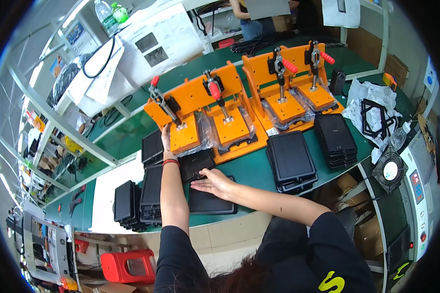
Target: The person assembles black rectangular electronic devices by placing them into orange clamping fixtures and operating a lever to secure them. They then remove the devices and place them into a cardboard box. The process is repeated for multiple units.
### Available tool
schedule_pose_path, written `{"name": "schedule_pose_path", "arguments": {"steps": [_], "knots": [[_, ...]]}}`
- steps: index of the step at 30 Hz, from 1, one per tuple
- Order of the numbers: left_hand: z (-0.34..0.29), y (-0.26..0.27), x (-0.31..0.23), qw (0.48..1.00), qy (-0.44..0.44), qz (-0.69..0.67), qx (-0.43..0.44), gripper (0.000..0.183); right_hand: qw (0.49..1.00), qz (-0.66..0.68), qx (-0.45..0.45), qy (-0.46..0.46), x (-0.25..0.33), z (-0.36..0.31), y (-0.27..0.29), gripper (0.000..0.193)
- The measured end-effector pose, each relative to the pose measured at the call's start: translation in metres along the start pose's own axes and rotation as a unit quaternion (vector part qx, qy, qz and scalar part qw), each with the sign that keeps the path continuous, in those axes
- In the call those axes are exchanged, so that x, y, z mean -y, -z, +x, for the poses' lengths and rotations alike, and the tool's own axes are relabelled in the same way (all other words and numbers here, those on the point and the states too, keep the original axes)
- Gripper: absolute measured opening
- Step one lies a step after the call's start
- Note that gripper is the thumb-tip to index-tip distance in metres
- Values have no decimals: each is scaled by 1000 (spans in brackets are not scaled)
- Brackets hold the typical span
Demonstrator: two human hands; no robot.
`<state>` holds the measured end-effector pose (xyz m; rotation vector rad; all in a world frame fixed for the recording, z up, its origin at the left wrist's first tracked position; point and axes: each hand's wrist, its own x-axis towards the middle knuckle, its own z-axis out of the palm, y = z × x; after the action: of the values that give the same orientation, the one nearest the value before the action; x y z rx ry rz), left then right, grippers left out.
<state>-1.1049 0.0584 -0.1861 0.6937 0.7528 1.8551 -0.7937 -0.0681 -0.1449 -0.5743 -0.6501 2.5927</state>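
My left hand [166, 142] reaches up along the left edge of the leftmost orange clamp fixture [185, 136]; its fingers are partly hidden there. A black rectangular panel [196, 163] lies just in front of that fixture, between my arms. At its near right corner is my right hand [215, 183], fingers stretched out and thumb apart, the thumb touching or nearly touching the panel. Beneath this hand, another black panel [211, 201] rests on the green table. Clear plastic film [206, 131] sticks out around the fixture's orange plate. The red-tipped toggle clamp [155, 81] stands above it.
More orange clamp fixtures [281, 108] stand to the right. Stacks of black panels [292, 156] sit at the front, with others [335, 136] further right and a stack [150, 190] left. Crumpled white wrapping [371, 97] and a fan [390, 170] are at right. A red stool [127, 266] stands below.
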Motion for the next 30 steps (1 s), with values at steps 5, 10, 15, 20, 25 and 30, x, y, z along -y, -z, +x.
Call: {"name": "schedule_pose_path", "arguments": {"steps": [5, 10, 15, 20, 25, 30], "knots": [[-18, -29, -6, 993, 51, 95, -41, 44, 994, 29, 2, 103, -18, 19, 13, 25], [-42, -31, -52, 946, 226, 230, -24, 67, 995, 22, 7, 93, -18, 1, 7, 31], [-64, -111, -120, 635, 269, 723, -46, 67, 996, 39, 1, 80, -5, -66, 14, 38], [-39, -177, -161, 612, -228, 749, -114, 61, 995, 3, 27, 101, -5, -132, 5, 41], [-1, -210, -168, 980, -106, 169, 13, 75, 994, -61, 14, 92, -1, -177, -4, 45], [-21, -231, -164, 879, -196, 380, 210, 38, 988, -110, -5, 112, -12, -211, 24, 51]]}}
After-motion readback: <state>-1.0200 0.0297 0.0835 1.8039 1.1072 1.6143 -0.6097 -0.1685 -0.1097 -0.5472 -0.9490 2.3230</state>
